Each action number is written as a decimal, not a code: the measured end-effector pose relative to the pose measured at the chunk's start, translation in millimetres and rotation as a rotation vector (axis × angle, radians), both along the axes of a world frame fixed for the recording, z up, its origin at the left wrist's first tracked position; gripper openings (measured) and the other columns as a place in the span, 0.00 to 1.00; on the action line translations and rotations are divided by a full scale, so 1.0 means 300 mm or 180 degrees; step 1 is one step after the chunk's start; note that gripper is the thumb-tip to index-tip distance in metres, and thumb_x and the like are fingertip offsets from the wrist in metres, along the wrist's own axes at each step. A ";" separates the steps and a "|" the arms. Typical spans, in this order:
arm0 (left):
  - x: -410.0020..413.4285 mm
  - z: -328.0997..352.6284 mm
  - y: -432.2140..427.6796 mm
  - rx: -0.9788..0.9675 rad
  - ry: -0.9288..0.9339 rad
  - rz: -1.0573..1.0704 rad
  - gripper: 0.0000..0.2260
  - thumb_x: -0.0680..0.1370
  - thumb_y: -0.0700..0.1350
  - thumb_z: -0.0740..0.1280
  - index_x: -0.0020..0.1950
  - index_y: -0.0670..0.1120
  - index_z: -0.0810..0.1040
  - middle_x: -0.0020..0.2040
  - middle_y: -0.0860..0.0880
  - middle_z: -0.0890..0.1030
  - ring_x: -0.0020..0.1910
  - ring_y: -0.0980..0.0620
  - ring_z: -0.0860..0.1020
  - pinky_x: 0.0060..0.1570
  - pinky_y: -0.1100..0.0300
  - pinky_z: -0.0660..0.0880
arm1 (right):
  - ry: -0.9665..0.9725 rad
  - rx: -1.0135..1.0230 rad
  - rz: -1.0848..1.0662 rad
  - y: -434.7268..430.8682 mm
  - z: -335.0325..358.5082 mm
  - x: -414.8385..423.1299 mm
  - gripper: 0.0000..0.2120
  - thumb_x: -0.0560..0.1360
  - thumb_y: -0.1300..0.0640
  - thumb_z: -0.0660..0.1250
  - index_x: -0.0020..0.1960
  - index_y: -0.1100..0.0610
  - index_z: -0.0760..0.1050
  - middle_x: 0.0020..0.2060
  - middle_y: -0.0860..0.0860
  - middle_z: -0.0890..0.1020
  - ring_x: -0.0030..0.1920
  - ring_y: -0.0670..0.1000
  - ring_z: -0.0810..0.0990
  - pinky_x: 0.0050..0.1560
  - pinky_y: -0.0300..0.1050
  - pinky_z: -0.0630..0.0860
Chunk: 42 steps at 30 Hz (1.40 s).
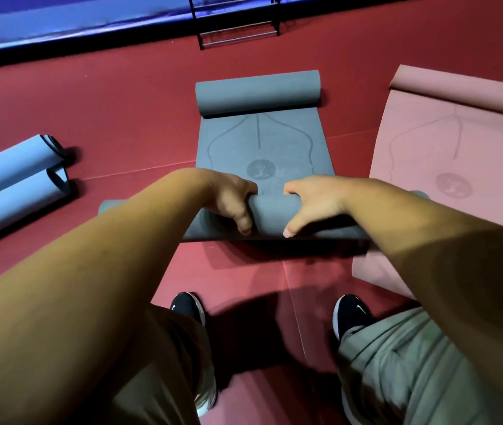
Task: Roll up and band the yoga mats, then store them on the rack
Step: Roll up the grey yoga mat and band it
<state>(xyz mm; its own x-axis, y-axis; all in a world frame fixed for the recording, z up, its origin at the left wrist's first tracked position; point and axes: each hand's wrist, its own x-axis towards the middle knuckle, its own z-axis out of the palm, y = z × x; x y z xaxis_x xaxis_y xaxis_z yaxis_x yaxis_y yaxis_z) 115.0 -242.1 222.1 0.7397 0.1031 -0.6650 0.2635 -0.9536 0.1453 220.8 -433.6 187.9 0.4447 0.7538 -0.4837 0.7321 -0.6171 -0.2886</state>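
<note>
at the near end of a grey mat [262, 148], both hands grip the part already rolled. the left hand [232, 200] and right hand [311, 200] sit close together near the middle of this near roll [267, 216], fingers curled over its far side and thumbs pressed on the side facing the person. the roll's long axis runs left to right across the view, and its ends stick out well past both forearms. from the grip, the flat stretch of mat runs straight away from the person, so rolling looks to go forward, with both hands about equally near. the mat's far end is curled into a second, far roll [258, 92] lying parallel to the first; it will probably need flattening or taking up as the two meet. no band is visible. two blue mats [8, 179] lie rolled on the red floor [121, 111] to the left, a pink mat [446, 154] lies mostly flat to the right, and the black rack [238, 23] stands beyond the grey mat, against the far wall.
</note>
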 end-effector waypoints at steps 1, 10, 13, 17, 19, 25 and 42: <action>-0.001 0.005 -0.002 0.0029 0.0008 -0.0016 0.29 0.69 0.54 0.83 0.65 0.53 0.74 0.60 0.52 0.78 0.60 0.47 0.76 0.53 0.53 0.73 | -0.0026 -0.0012 0.0038 0.004 0.001 -0.003 0.36 0.61 0.32 0.82 0.59 0.48 0.71 0.52 0.46 0.80 0.51 0.53 0.79 0.49 0.49 0.75; -0.009 0.022 -0.013 0.0051 -0.0058 -0.0085 0.23 0.67 0.56 0.84 0.55 0.54 0.77 0.50 0.57 0.79 0.54 0.50 0.78 0.49 0.56 0.72 | 0.0063 -0.0070 0.0110 -0.001 0.034 0.002 0.30 0.65 0.34 0.81 0.55 0.47 0.71 0.50 0.45 0.79 0.51 0.52 0.78 0.46 0.48 0.72; -0.013 0.040 -0.012 0.0039 -0.0173 -0.0059 0.23 0.68 0.56 0.84 0.55 0.55 0.77 0.49 0.58 0.79 0.51 0.51 0.78 0.47 0.56 0.71 | 0.0051 -0.0063 0.0090 -0.004 0.059 0.000 0.28 0.66 0.34 0.81 0.52 0.47 0.69 0.49 0.44 0.77 0.50 0.51 0.76 0.44 0.47 0.69; -0.022 0.049 -0.005 0.0173 -0.0308 -0.0115 0.22 0.68 0.58 0.83 0.51 0.55 0.75 0.50 0.54 0.80 0.52 0.48 0.78 0.48 0.55 0.71 | 0.0142 -0.0047 0.0016 -0.006 0.077 0.008 0.36 0.66 0.31 0.79 0.67 0.46 0.72 0.59 0.44 0.77 0.56 0.51 0.75 0.54 0.47 0.70; -0.024 0.052 -0.009 0.0221 -0.0333 -0.0163 0.23 0.68 0.59 0.83 0.54 0.53 0.75 0.51 0.53 0.80 0.53 0.47 0.78 0.48 0.55 0.72 | 0.0153 -0.0013 -0.0033 -0.009 0.081 0.014 0.42 0.66 0.30 0.78 0.74 0.46 0.71 0.67 0.45 0.78 0.61 0.52 0.76 0.59 0.48 0.72; -0.024 0.051 -0.019 0.0276 -0.0384 -0.0289 0.27 0.68 0.58 0.84 0.58 0.52 0.73 0.50 0.53 0.77 0.52 0.47 0.76 0.48 0.55 0.70 | 0.0059 -0.0068 0.0044 -0.008 0.073 0.006 0.38 0.64 0.32 0.81 0.66 0.46 0.72 0.61 0.46 0.81 0.56 0.53 0.79 0.54 0.49 0.74; -0.028 -0.001 0.000 0.0296 -0.0226 -0.0341 0.26 0.67 0.58 0.84 0.57 0.54 0.76 0.53 0.53 0.80 0.53 0.48 0.78 0.49 0.57 0.70 | 0.0020 -0.0124 0.0038 0.006 0.040 -0.010 0.47 0.68 0.34 0.80 0.77 0.57 0.69 0.67 0.54 0.79 0.60 0.57 0.77 0.52 0.45 0.71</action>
<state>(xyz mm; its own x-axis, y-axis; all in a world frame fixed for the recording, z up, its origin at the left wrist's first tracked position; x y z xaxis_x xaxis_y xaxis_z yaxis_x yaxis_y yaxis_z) 106.7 -242.2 221.7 0.7946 0.0799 -0.6018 0.1519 -0.9859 0.0698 217.7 -431.8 199.9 0.4326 0.7395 -0.5157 0.7376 -0.6193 -0.2692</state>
